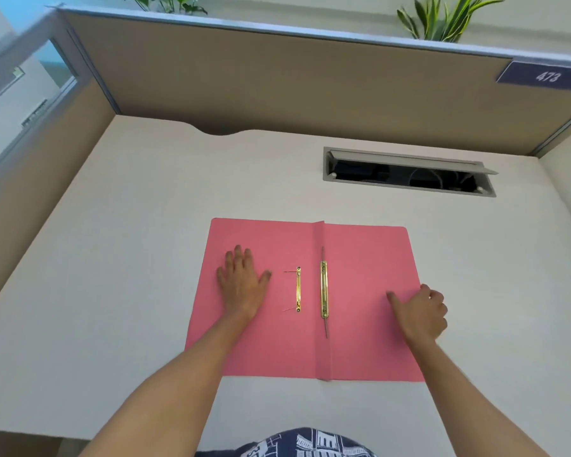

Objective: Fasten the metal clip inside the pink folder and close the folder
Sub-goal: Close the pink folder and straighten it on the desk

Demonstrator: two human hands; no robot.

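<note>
The left hand (241, 285) lies flat, fingers spread, holding nothing, pinning the left cover of the open pink folder (370, 258) to the desk (129, 258). Just beside its thumb lies the loose brass bar (298, 288), unfastened. Right of it, 1 prong strip (324, 290) runs along the spine. The right hand (422, 311), fingers curled, pinches the right cover's edge, probably to steady it.

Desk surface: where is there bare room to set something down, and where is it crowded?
Bare desk lies left of the pink folder, between the folder and the cable hatch, and along the near edge. Crowded: the folder's middle, with the loose clip bar, fastener and both hands.
</note>
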